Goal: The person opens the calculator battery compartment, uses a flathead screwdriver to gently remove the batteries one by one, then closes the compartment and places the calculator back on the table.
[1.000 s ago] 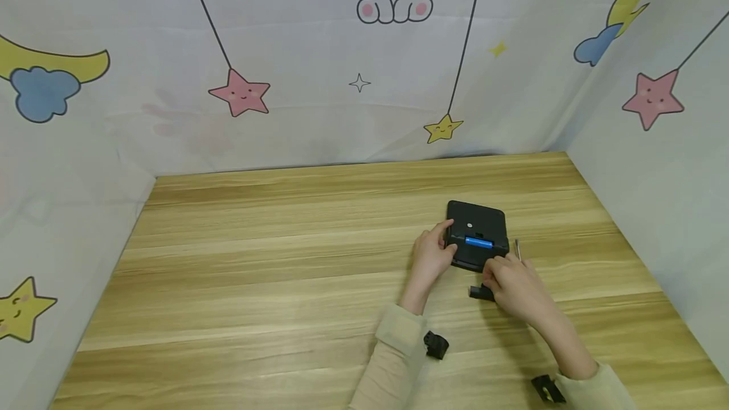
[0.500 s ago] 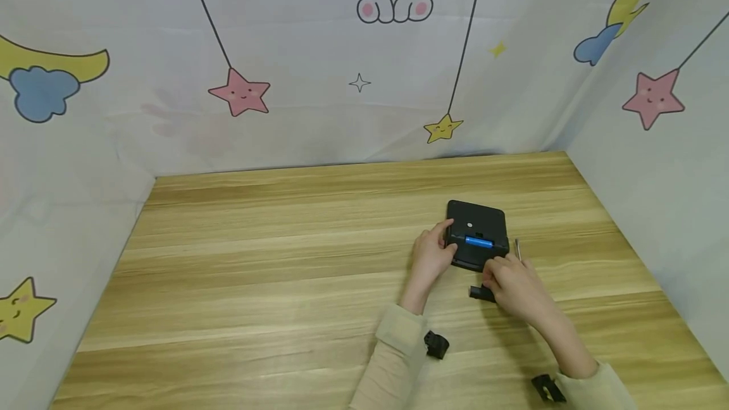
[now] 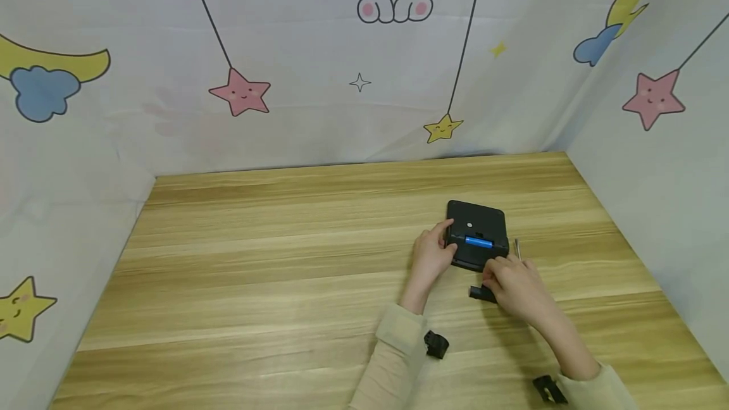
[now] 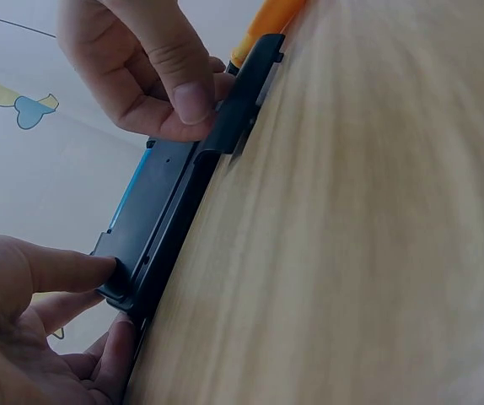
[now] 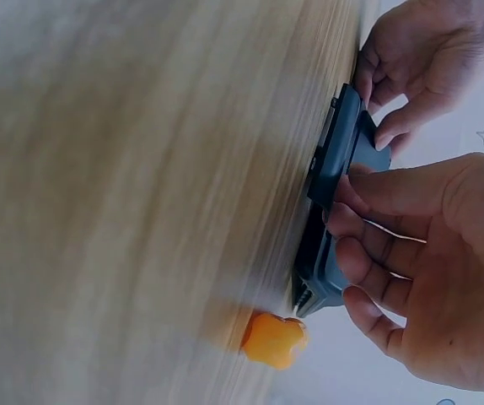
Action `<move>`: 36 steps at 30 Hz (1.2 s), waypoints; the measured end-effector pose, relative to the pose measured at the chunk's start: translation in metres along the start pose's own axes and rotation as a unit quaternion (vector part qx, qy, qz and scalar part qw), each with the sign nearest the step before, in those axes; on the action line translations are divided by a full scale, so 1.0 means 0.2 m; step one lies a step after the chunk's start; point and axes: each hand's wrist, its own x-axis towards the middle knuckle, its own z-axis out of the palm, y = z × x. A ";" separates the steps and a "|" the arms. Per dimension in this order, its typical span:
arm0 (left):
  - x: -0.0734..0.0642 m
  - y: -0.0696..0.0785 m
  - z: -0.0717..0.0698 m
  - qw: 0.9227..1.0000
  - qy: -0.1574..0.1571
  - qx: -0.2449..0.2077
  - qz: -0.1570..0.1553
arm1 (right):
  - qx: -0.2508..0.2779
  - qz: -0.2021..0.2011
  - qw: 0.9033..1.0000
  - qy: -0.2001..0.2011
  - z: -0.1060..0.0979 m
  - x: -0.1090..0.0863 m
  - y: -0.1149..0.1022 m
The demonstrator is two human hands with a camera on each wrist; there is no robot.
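A flat black device (image 3: 477,220) lies back side up on the table, a blue battery (image 3: 479,242) showing in its uncovered compartment. My left hand (image 3: 434,254) grips the device's left edge, thumb on top and fingers along the side. Between thumb and fingertips my right hand (image 3: 517,286) pinches a black battery cover (image 3: 483,293), held just in front of the device's near edge. The right wrist view shows this cover (image 5: 335,148) tilted, with small tabs along one edge. Beside the right hand lies a screwdriver (image 3: 517,248), its orange handle (image 5: 276,340) visible in both wrist views.
The wood-grain table (image 3: 256,283) runs wide to the left of the hands. A white cloth wall (image 3: 319,49) printed with stars and clouds stands behind it and at both sides. Black pieces (image 3: 436,345) show beside the sleeve cuffs.
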 end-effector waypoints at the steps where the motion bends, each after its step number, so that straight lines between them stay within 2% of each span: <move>1: 0.00 0.00 0.00 1.000 0.001 0.000 0.001 | 0.000 0.000 1.000 0.002 0.00 0.00 0.00; 14: 0.00 0.00 0.00 1.000 0.001 -0.003 0.002 | 0.007 -0.002 1.000 0.023 -0.02 0.00 0.02; 25: -0.01 0.00 0.00 1.000 -0.003 -0.004 -0.003 | 0.019 0.030 0.998 0.046 -0.03 -0.04 0.05; 36: -0.01 0.00 0.00 1.000 -0.004 -0.004 -0.010 | 0.037 0.077 0.996 0.029 -0.05 -0.06 0.09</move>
